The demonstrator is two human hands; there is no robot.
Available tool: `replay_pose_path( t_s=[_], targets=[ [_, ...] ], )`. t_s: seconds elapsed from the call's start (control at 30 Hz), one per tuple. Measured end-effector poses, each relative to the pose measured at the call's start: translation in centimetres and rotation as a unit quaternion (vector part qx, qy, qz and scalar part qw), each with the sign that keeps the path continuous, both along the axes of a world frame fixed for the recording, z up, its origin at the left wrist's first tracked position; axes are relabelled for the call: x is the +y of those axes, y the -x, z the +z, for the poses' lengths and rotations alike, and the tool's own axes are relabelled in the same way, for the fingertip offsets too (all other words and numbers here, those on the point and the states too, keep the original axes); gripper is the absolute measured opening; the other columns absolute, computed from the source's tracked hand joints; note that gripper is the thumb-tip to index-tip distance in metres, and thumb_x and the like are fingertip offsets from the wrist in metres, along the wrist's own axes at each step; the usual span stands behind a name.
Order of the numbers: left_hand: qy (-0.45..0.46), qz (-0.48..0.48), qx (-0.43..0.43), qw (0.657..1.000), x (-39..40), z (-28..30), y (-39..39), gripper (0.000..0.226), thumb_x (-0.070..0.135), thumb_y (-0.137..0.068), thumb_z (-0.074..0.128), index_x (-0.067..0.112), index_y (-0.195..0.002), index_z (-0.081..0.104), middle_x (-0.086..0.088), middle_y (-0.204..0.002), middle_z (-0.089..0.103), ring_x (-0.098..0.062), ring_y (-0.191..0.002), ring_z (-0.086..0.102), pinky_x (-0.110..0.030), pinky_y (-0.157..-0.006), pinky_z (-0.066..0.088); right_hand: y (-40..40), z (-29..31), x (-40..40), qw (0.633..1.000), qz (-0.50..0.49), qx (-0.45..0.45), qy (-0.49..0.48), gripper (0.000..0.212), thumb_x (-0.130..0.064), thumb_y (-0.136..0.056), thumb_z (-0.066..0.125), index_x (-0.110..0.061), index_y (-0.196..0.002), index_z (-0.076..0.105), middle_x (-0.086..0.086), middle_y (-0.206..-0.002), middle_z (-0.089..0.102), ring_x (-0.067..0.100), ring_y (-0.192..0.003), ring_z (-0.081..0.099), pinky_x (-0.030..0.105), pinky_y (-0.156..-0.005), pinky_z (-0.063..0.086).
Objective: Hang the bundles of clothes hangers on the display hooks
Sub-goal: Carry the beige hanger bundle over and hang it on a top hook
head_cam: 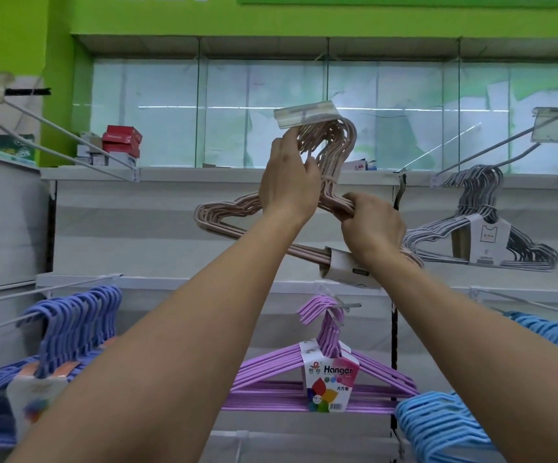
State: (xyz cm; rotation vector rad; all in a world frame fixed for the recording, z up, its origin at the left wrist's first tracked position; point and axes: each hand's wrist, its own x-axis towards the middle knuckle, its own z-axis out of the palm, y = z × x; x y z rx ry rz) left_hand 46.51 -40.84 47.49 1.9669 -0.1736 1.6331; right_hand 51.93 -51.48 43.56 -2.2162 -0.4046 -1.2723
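Note:
A bundle of pale pink hangers (224, 215) with a white paper sleeve (344, 269) is held up in front of the upper shelf wall. My left hand (287, 182) grips the neck of the bundle just below the hook tops (336, 138). My right hand (371, 225) grips the bundle's right shoulder. The hook tops sit right under the price tag (306, 115) at the tip of a display hook; whether they rest on its rod is hidden.
A grey hanger bundle (481, 228) hangs on the hook to the right. Purple hangers (324, 379) hang below the centre, violet-blue ones (70, 325) at lower left, light blue ones (448, 426) at lower right. Bare hook rods (70, 152) jut out at upper left.

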Motion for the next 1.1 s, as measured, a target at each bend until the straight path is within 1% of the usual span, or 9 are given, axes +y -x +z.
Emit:
replay_pose_path(
  t_s=[0.13,0.33,0.47,0.53,0.63,0.8,0.9,1.0,1.1],
  targets=[
    [0.001,-0.015,0.02,1.0,0.0,0.3,0.1,0.046,0.008,-0.092,0.046,0.012,-0.138,0.039,-0.007,-0.129,0.045,-0.025,-0.098,0.058,-0.034,-0.082,0.045,0.4,0.7,-1.0,0.999,-0.03,-0.017,0.016,0.022,-0.023,-0.093,0.054,-0.028,-0.111,0.066,0.008,-0.106,0.067,0.034,-0.099,0.06,0.03,-0.067,0.035],
    [0.068,0.007,0.015,0.998,-0.1,-0.7,0.3,0.048,0.017,-0.087,0.055,0.016,-0.131,0.035,-0.001,-0.124,0.048,-0.023,-0.095,0.056,-0.033,-0.067,0.038,1.4,-0.3,-1.2,0.998,-0.03,-0.024,0.049,0.021,-0.024,-0.094,0.053,-0.029,-0.111,0.064,0.007,-0.106,0.067,0.032,-0.099,0.06,0.029,-0.066,0.034],
    [0.098,0.029,0.024,0.994,0.9,-1.1,0.6,0.054,0.029,-0.085,0.055,0.019,-0.135,0.039,-0.003,-0.134,0.04,-0.024,-0.116,0.048,-0.039,-0.085,0.045,1.7,-1.6,-0.1,0.998,0.003,-0.023,0.058,0.023,-0.027,-0.095,0.053,-0.032,-0.116,0.062,0.005,-0.109,0.067,0.031,-0.101,0.06,0.028,-0.066,0.033],
    [0.108,-0.083,0.022,0.99,1.7,-1.1,0.5,0.052,0.03,-0.083,0.057,0.02,-0.133,0.045,-0.003,-0.129,0.048,-0.022,-0.114,0.051,-0.038,-0.093,0.046,1.5,-2.5,0.3,0.997,0.013,-0.009,0.075,0.03,-0.024,-0.096,0.051,-0.034,-0.123,0.058,0.005,-0.114,0.066,0.031,-0.104,0.06,0.029,-0.068,0.033],
    [0.155,-0.267,0.051,0.95,2.9,-1.1,0.7,0.05,0.042,-0.085,0.062,0.014,-0.125,0.052,-0.003,-0.113,0.059,-0.019,-0.102,0.057,-0.03,-0.079,0.05,1.0,-3.7,0.3,0.992,0.016,0.001,0.125,0.036,-0.02,-0.097,0.047,-0.034,-0.129,0.053,0.002,-0.119,0.064,0.03,-0.105,0.059,0.032,-0.069,0.036],
    [0.101,-0.29,0.167,0.937,5.5,-1.2,0.2,0.072,0.05,-0.088,0.057,0.019,-0.146,0.028,-0.006,-0.133,0.047,-0.025,-0.114,0.055,-0.025,-0.078,0.051,0.2,-3.7,0.4,0.988,-0.002,-0.006,0.154,0.033,-0.021,-0.097,0.046,-0.034,-0.126,0.053,-0.003,-0.119,0.063,0.027,-0.104,0.06,0.033,-0.072,0.041],
    [0.061,-0.3,0.195,0.932,5.5,-1.1,0.4,0.05,0.044,-0.092,0.052,0.016,-0.132,0.041,0.0,-0.107,0.056,-0.02,-0.098,0.056,-0.033,-0.089,0.049,-0.3,-3.5,0.1,0.99,-0.001,0.004,0.138,0.033,-0.022,-0.095,0.048,-0.036,-0.126,0.053,-0.004,-0.121,0.062,0.026,-0.108,0.059,0.035,-0.078,0.044],
    [0.124,-0.317,0.145,0.929,4.3,-1.3,-0.1,0.027,0.034,-0.097,0.05,0.013,-0.114,0.048,-0.001,-0.094,0.056,-0.023,-0.093,0.057,-0.037,-0.091,0.052,-0.5,-2.3,-0.7,0.974,0.095,0.126,0.164,0.052,-0.032,-0.09,0.06,-0.034,-0.139,0.042,-0.001,-0.132,0.057,0.025,-0.118,0.054,0.036,-0.093,0.044],
    [0.155,-0.288,0.086,0.941,3.9,-1.5,-1.4,0.021,0.033,-0.097,0.051,0.015,-0.107,0.053,-0.004,-0.097,0.061,-0.028,-0.099,0.062,-0.046,-0.092,0.052,1.0,-0.1,-1.2,0.884,0.358,0.29,0.076,0.081,-0.04,-0.081,0.067,-0.02,-0.148,0.027,0.005,-0.142,0.045,0.021,-0.126,0.046,0.034,-0.105,0.035]
  ],
)
